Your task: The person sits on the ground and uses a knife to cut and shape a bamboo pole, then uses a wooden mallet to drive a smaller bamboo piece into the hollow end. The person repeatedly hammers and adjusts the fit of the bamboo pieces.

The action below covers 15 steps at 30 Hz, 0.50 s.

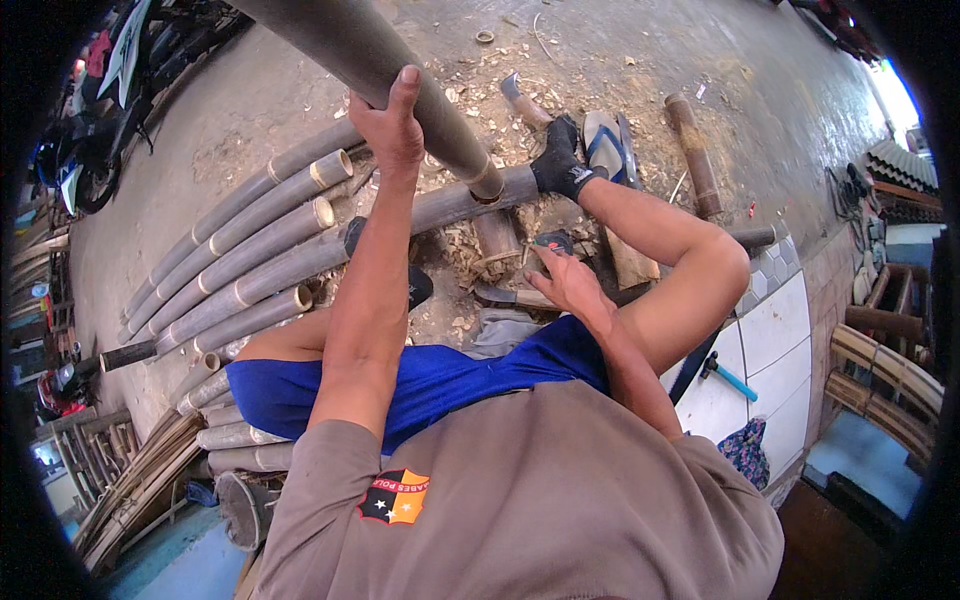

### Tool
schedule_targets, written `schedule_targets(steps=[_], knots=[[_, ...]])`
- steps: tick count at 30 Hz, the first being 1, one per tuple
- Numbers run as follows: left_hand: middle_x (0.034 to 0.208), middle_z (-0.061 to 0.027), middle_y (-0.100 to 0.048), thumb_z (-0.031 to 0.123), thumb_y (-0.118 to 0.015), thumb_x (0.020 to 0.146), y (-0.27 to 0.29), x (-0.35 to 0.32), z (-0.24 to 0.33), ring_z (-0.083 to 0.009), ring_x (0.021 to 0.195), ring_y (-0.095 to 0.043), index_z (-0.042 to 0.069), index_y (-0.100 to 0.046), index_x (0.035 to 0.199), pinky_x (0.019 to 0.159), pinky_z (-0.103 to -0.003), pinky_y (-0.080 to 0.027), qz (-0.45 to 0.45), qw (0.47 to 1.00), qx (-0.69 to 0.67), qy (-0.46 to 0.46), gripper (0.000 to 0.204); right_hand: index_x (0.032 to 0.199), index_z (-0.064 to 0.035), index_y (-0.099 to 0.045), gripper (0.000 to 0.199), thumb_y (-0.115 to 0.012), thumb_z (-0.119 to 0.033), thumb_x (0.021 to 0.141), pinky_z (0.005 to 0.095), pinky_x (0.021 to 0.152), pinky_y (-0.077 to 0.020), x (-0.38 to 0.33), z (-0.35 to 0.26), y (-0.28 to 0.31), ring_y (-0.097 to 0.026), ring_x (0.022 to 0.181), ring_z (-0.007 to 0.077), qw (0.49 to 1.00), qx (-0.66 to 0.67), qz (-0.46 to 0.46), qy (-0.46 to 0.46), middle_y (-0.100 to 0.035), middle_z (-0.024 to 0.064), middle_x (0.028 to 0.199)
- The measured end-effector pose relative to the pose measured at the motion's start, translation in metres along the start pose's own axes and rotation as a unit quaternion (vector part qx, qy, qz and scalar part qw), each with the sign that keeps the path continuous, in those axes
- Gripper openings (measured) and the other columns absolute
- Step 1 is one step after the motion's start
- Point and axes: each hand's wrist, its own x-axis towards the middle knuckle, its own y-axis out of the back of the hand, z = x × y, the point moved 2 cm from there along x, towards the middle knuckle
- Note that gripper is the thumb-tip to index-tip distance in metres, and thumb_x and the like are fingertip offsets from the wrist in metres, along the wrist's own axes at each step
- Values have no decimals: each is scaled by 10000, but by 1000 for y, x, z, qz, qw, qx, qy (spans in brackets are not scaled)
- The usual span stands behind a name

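Observation:
My left hand (390, 125) is wrapped round a thick grey-brown bamboo pole (440, 110), thumb up along its side. The pole slants down from the upper left, its lower end meeting another bamboo pole (450, 207) lying across the floor before me. Beyond that pole, my shod right foot is close to its right end. My right hand (572, 285) hangs between my knees, fingers drawn together around something small that I cannot make out. Near it lie a curved knife (510, 297) and a short bamboo piece (495, 235).
Several cut bamboo poles (270, 225) lie at the left. A second blade (512, 88), a flip-flop (603, 140) and a bamboo length (692, 150) are on the chip-strewn floor. At right, a blue-handled hammer (735, 380) rests on white tiles. A motorcycle (95, 150) stands far left.

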Motion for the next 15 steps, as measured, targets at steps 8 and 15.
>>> schedule_targets(steps=[8, 15], knots=[[1016, -83, -693, 343, -894, 780, -7, -20, 9, -176, 899, -661, -18, -618, 1135, 833, -321, -525, -12, 1000, 12, 3, 576, 1306, -27, -593, 505, -655, -371, 941, 537, 834, -535, 1, 4, 33, -679, 971, 456, 1000, 24, 6, -16, -695, 292, 1018], [1032, -100, -710, 371, -933, 727, -36, -46, 14, -197, 904, -693, -8, -594, 1181, 825, -353, -565, -64, 995, 60, 42, 682, 1427, 6, -530, 567, -660, -323, 985, 407, 861, -520, 34, -32, 148, -667, 966, 272, 989, 110, 97, 24, -691, 169, 1040]])
